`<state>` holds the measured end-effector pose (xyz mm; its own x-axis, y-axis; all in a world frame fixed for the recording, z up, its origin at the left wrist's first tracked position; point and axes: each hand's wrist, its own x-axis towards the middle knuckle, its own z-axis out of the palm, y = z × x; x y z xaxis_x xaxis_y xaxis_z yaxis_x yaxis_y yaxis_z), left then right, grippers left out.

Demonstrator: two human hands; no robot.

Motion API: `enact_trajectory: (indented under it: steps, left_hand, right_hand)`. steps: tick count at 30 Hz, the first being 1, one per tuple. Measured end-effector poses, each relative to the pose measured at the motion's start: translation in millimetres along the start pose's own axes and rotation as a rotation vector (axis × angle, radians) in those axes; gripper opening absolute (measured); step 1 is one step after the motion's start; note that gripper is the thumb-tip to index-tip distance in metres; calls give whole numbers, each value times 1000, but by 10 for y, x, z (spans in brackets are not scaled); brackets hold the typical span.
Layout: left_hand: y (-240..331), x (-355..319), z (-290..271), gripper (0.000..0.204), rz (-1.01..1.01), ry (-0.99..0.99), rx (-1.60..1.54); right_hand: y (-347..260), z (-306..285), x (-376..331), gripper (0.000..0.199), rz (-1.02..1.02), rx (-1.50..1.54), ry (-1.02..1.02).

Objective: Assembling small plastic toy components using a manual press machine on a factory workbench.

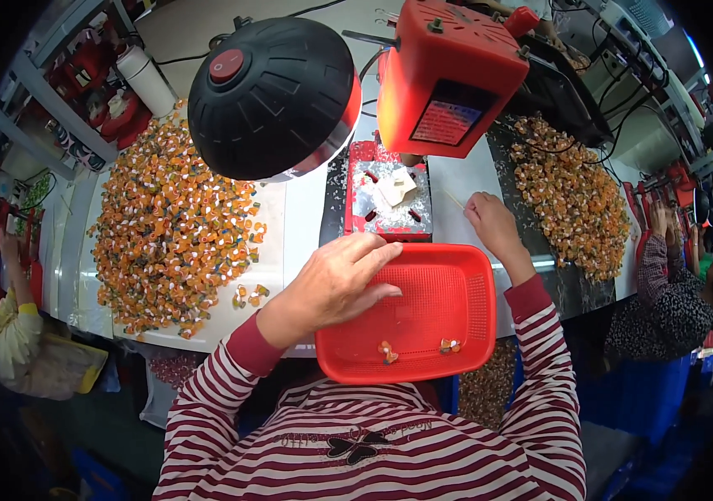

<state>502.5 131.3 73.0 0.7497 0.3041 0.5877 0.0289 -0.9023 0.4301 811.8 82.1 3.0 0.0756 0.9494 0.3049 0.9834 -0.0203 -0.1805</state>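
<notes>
My left hand [335, 282] reaches over the left and far rim of a red plastic basket [480, 313], its fingers stretched out and nothing visible in them. Two small orange-and-white pieces lie on the basket's floor: one left of the middle [387, 351], the other toward the right [450, 345]. Beyond the basket's far right corner, my right hand [492, 224] is above the white table with its fingers drawn together. Whatever they pinch, if anything, is too small to make out. Ahead stands a metal work plate [365, 219] carrying a whitish block [395, 189] dusted with white shavings.
A red bench machine [456, 79] overhangs the plate, beside a black domed lamp [273, 96]. A large heap of small orange pieces [172, 234] covers the table's left; another heap [573, 200] lies right. Other people work at both sides, including a patterned sleeve [657, 280].
</notes>
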Motion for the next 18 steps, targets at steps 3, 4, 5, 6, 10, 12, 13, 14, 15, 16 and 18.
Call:
enact_trajectory:
  steps: [3, 4, 5, 6, 10, 12, 13, 14, 15, 16, 18]
  left_hand:
    - [-105, 74, -82, 41, -109, 85, 4]
    - [-103, 110, -102, 37, -191, 136, -114]
    - [-103, 149, -117, 33, -273, 188, -231]
    - [-95, 210, -113, 29, -343, 239, -361]
    - [-205, 380, -89, 15, -267, 194, -390]
    - [-271, 432, -107, 12, -266, 239, -371]
    - [-301, 453, -124, 9, -268, 286, -351]
    - [-328, 472, -142, 6, -271, 332, -331]
    - [-354, 490, -158, 6, -271, 333, -328]
    - [-371, 516, -177, 6, -272, 344, -288]
    - [-402, 549, -188, 5, -275, 365, -214]
  right_hand:
    - [-238, -515, -66, 12, 25, 107, 68]
    - [-536, -754, -60, 9, 26, 239, 4]
    - [-766, -878, -22, 8, 27, 371, -62]
    - [-892, -934, 14, 8, 27, 370, -59]
    - [-1104, -991, 193, 10, -290, 360, 105]
    - [-1074, -941, 265, 13, -271, 451, 150]
    - [-1066, -917, 311, 14, -265, 499, 171]
    - [-1060, -906, 364, 14, -268, 501, 172]
    - [-1055, -897, 420, 14, -269, 486, 196]
    - [-1049, -889, 469, 13, -271, 470, 220]
    - [-1014, -816, 513, 13, -272, 452, 241]
